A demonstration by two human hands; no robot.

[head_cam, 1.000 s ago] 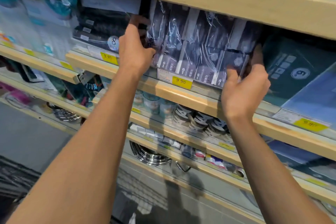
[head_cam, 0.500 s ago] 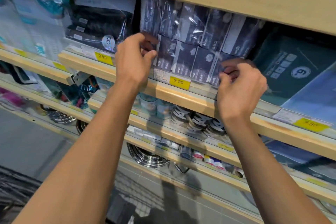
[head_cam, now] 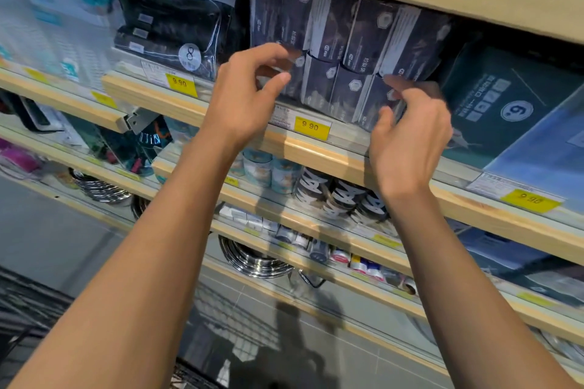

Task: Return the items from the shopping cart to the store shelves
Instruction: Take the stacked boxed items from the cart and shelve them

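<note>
The multipack of dark navy rolls wrapped in clear film point(head_cam: 344, 50) sits on the pale wooden shelf point(head_cam: 319, 155), above the yellow price tag point(head_cam: 311, 127), wedged between a black bagged pack marked 8 point(head_cam: 177, 31) and a dark teal box marked 9 point(head_cam: 505, 104). The left hand point(head_cam: 249, 95) hovers at the pack's left end with fingers loosely curled and thumb extended; it appears to hold nothing, though whether the fingertips brush the film cannot be told. The right hand point(head_cam: 410, 136) is blurred, its curled fingers at the lower right corner of the pack, touching or just beside it; a grip cannot be confirmed. The step in hand looks like settling the pack. To do it well, the person would press both ends evenly so that the rolls sit square behind the shelf lip, not tilting forward, then let go lightly so the slippery film does not drag the pack out
</note>
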